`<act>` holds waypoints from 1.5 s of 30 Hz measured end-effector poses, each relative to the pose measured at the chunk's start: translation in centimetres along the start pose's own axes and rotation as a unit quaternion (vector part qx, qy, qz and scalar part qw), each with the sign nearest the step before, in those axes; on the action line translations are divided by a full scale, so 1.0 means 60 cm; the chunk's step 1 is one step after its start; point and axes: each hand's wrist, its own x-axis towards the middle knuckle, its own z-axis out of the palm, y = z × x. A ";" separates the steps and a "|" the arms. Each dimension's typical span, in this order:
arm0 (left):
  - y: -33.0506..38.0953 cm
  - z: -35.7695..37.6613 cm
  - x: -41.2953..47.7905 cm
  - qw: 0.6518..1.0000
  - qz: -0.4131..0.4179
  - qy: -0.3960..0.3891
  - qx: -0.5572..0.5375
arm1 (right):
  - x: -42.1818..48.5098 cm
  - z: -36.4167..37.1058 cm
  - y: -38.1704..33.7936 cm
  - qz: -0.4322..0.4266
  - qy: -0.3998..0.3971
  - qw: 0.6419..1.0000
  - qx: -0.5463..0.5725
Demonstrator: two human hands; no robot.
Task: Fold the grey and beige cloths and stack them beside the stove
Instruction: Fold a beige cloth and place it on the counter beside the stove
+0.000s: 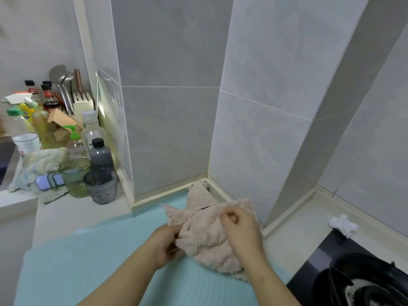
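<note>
Cloth lies bunched between both hands by the mat's right edge; left hand grips its side, right hand pinches its top.

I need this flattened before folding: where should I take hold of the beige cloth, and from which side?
Probably its free corners. The beige cloth lies bunched on the blue mat, one corner poking out left, another toward the wall. Pinch those from above with the left hand and right hand, then pull apart.
</note>
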 end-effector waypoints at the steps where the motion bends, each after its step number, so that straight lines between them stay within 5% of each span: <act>1: 0.007 0.000 -0.001 0.999 0.025 0.003 0.020 | 0.005 -0.001 0.002 -0.010 0.040 0.998 -0.056; 7: 0.078 0.011 -0.041 0.980 0.172 -0.065 0.070 | 0.010 0.019 0.012 0.003 -0.162 0.981 -0.102; 12: 0.131 -0.012 -0.072 0.964 0.260 -0.043 0.026 | 0.029 -0.003 0.006 0.002 0.036 0.998 -0.055; 15: 0.127 -0.049 -0.058 0.894 0.328 0.116 0.283 | 0.030 -0.012 -0.006 -0.001 0.116 0.976 -0.186; 17: 0.110 -0.072 -0.041 0.857 0.306 0.146 0.387 | 0.018 0.001 -0.021 -0.023 0.126 0.968 -0.215; 19: 0.091 -0.091 -0.028 0.880 0.271 0.123 0.371 | 0.003 0.028 -0.031 -0.080 0.098 0.974 -0.189; 24: 0.076 -0.140 -0.006 0.895 0.257 0.109 0.348 | -0.044 0.135 -0.053 -0.074 -0.178 0.981 0.007; 29: 0.093 -0.212 0.034 0.950 0.195 0.041 0.242 | -0.071 0.260 -0.060 -0.026 -0.231 0.973 0.018; 33: 0.121 -0.276 0.065 0.972 0.151 -0.031 0.180 | -0.072 0.343 -0.091 -0.001 -0.193 0.981 -0.028; 37: 0.148 -0.326 0.083 0.967 0.114 -0.121 0.191 | -0.080 0.401 -0.118 0.046 -0.061 0.993 -0.090; 45: 0.128 -0.349 0.106 0.908 0.110 -0.225 0.336 | -0.193 0.478 -0.087 0.114 0.107 0.952 -0.262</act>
